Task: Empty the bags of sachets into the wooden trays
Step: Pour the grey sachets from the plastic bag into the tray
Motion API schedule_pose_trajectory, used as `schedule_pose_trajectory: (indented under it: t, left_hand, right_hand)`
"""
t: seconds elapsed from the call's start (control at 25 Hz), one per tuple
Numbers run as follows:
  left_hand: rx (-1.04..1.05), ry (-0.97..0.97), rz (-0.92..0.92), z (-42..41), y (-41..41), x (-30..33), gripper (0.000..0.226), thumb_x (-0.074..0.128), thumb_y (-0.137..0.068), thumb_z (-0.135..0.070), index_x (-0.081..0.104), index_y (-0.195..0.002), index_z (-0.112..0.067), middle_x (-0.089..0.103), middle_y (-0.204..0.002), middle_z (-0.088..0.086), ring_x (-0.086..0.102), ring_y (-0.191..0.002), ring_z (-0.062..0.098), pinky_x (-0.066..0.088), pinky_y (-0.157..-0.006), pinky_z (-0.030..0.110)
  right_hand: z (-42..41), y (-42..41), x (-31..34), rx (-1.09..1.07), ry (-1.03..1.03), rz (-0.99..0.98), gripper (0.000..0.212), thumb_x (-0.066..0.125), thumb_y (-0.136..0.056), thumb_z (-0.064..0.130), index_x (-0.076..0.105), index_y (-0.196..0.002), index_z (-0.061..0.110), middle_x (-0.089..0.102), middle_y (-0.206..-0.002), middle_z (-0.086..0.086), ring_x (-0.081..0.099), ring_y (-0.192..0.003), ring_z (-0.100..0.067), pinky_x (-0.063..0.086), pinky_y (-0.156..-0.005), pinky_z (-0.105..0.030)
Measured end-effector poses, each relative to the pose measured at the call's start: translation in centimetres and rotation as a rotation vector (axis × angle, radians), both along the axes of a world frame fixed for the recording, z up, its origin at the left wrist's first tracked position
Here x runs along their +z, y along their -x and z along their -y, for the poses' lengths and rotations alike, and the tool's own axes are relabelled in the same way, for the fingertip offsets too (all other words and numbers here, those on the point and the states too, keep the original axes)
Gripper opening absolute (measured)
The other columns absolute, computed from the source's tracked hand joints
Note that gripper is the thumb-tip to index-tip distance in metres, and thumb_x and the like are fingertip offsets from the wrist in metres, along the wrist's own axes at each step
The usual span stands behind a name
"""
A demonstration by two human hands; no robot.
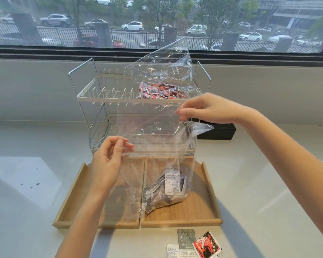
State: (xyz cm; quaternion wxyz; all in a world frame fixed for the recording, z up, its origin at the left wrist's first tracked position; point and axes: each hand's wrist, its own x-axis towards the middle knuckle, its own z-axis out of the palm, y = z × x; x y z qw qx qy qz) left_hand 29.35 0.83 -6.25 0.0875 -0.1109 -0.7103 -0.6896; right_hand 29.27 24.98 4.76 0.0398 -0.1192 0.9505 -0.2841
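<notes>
A clear plastic bag (157, 138) hangs over two wooden trays, its bottom full of dark and white sachets (166, 190) resting in the right tray (199, 213). My right hand (207, 108) pinches the bag's upper edge. My left hand (108, 161) pinches the bag's left edge above the left tray (71, 207). A second clear bag (162, 71) with red sachets (160, 92) lies on the top shelf of the white wire rack (108, 98).
Three loose sachets, white, grey and red (206, 244), lie on the counter in front of the trays. A black box (218, 132) stands behind the rack on the right. A window ledge runs along the back.
</notes>
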Motion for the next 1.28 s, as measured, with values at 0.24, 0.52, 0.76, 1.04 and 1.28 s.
schedule_pose_trajectory:
  t: [0.24, 0.52, 0.76, 1.04, 1.28]
  left_hand:
    - [-0.016, 0.007, 0.002, -0.1, 0.0, 0.0, 0.017, 0.043, -0.091, -0.017, 0.056, -0.081, -0.023, 0.065, -0.08, -0.001, 0.065, -0.071, 0.0, 0.051, -0.064, 0.011]
    - [-0.034, 0.014, 0.011, 0.1, -0.1, 0.0, 0.019, 0.043, -0.091, -0.017, 0.056, -0.08, -0.024, 0.065, -0.079, -0.001, 0.065, -0.072, 0.001, 0.052, -0.065, 0.012]
    - [-0.091, 0.047, 0.0, 0.3, -0.4, 0.2, 0.02, 0.043, -0.091, -0.015, 0.057, -0.08, -0.023, 0.067, -0.07, -0.008, 0.066, -0.072, 0.002, 0.053, -0.066, 0.013]
    - [-0.134, 0.043, 0.013, 0.8, -0.4, 0.0, 0.02, 0.043, -0.091, -0.015, 0.058, -0.08, -0.019, 0.069, -0.072, -0.012, 0.066, -0.073, 0.004, 0.051, -0.065, 0.012]
    - [-0.122, 0.064, -0.02, 0.7, -0.1, 0.1, 0.019, 0.044, -0.091, -0.015, 0.058, -0.079, -0.018, 0.069, -0.07, -0.012, 0.065, -0.071, 0.001, 0.051, -0.066, 0.012]
  right_hand:
    - [-1.7, -0.6, -2.1, -0.056, 0.051, 0.15, 0.035, 0.045, -0.089, 0.044, 0.067, -0.087, 0.017, 0.064, -0.065, 0.024, 0.057, -0.067, 0.009, 0.039, -0.068, -0.006]
    - [-1.5, -0.1, -2.5, 0.067, 0.184, 0.222, 0.017, 0.043, -0.094, 0.029, 0.058, -0.084, 0.028, 0.061, -0.076, 0.021, 0.054, -0.072, 0.007, 0.04, -0.07, -0.01]
    - [-1.1, 0.6, -2.0, 0.182, 0.241, 0.334, 0.022, 0.046, -0.088, 0.024, 0.067, -0.093, 0.018, 0.069, -0.085, 0.015, 0.063, -0.087, -0.002, 0.045, -0.082, -0.009]
    - [-1.5, -0.1, 0.1, 0.159, 0.337, 0.086, 0.019, 0.047, -0.092, 0.017, 0.057, -0.076, 0.016, 0.065, -0.073, 0.005, 0.064, -0.078, -0.008, 0.049, -0.082, -0.022]
    - [-2.0, -0.8, 2.0, 0.067, -0.023, -0.368, 0.003, 0.063, -0.082, 0.022, 0.064, -0.08, 0.021, 0.065, -0.071, 0.006, 0.06, -0.075, -0.003, 0.039, -0.074, 0.0]
